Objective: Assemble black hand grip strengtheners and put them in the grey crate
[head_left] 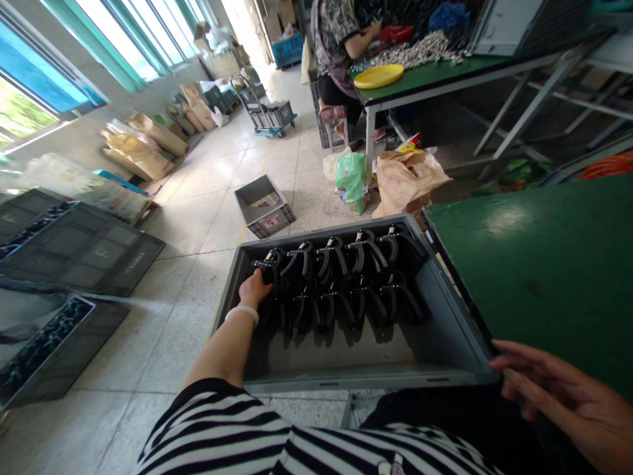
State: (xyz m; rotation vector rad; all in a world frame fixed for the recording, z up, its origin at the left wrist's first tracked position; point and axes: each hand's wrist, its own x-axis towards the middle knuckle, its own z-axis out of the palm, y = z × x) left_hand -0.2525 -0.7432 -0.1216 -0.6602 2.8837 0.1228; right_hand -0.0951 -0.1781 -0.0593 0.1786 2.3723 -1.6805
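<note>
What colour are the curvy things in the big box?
The curvy things are black; the head view shows them best.

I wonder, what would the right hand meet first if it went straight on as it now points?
Probably the near right corner of the gray crate; the fingertips of the right hand look right beside it, though whether they touch is unclear.

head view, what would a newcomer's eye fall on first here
Probably the gray bin, at lower center, with black curved parts in two rows and the left hand at their left end. Next, likely the bright yellow tray, on the far green table near the top, beside a heap of small silvery pieces.
</note>
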